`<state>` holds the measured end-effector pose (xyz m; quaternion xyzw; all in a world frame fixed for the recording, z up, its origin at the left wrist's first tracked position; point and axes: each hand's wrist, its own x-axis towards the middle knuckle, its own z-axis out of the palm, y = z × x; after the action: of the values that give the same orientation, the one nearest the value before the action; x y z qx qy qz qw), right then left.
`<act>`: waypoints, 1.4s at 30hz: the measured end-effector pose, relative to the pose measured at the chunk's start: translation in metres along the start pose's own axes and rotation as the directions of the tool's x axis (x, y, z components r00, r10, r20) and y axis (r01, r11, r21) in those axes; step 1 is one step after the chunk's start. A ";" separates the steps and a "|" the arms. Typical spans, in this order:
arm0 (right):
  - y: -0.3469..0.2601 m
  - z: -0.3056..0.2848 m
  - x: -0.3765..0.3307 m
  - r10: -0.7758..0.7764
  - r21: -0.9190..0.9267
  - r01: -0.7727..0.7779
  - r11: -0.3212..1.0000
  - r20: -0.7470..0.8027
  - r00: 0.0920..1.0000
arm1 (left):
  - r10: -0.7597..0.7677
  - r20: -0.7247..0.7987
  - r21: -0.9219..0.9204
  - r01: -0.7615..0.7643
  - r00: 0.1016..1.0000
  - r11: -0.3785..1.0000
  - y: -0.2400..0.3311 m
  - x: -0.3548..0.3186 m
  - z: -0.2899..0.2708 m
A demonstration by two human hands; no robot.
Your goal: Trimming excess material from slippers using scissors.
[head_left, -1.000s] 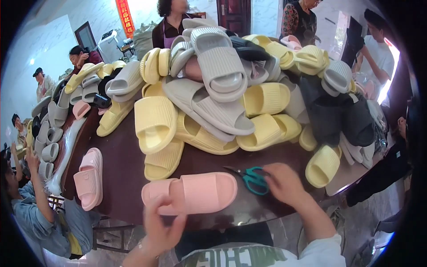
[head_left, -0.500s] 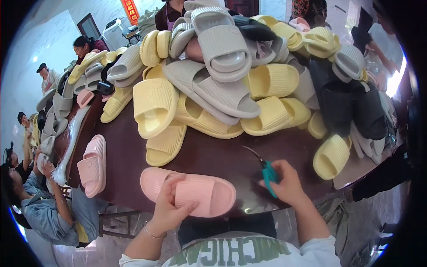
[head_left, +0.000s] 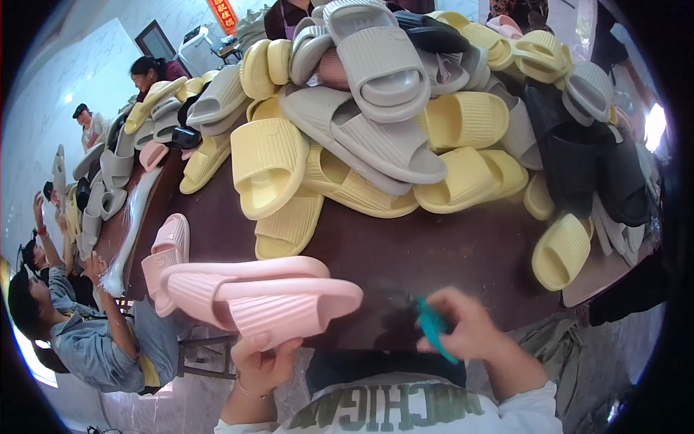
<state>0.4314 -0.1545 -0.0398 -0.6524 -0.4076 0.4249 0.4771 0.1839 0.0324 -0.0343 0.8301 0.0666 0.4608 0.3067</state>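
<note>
A pair of pink slippers [head_left: 278,307], nested together and turned on edge, is raised above the near edge of the table. My left hand [head_left: 266,362] grips it from below, thumb and fingers on the lower slipper's strap. To the right, my right hand [head_left: 463,324] is wrapped round the teal handles of a pair of scissors [head_left: 434,329]; their blades are blurred and point away to the left. Behind the raised pair, another pair of pink slippers [head_left: 172,242] lies on the table, partly hidden.
A high heap of grey slippers [head_left: 383,72], yellow slippers [head_left: 269,170] and black slippers [head_left: 571,155] covers the far side of the dark red table [head_left: 405,246]. White strands [head_left: 134,224] hang along its left edge. Seated at the left is a person in denim [head_left: 108,343]; more people work farther back.
My left hand has lifted the pink pair off the table and tipped it onto its edge. The scissors in my right hand have turned, and the whole view has shifted slightly.
</note>
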 end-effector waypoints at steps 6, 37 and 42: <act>0.001 -0.040 0.038 0.271 -0.191 -0.265 0.945 0.006 0.963 | -0.202 0.010 0.029 0.201 0.979 0.979 -0.006 -0.012 -0.006; -0.017 -0.009 0.008 -0.425 -0.469 0.301 0.830 -0.182 0.887 | 0.236 0.090 0.081 -0.243 0.968 0.967 -0.020 0.014 0.003; -0.028 -0.003 0.012 -0.634 -0.615 0.487 0.620 -0.026 0.773 | -0.020 0.059 0.003 0.020 0.998 1.000 -0.006 0.002 -0.005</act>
<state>0.4340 -0.1376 -0.0141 -0.6493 -0.6393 0.0269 0.4110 0.1818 0.0398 -0.0341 0.8430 0.0664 0.4330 0.3121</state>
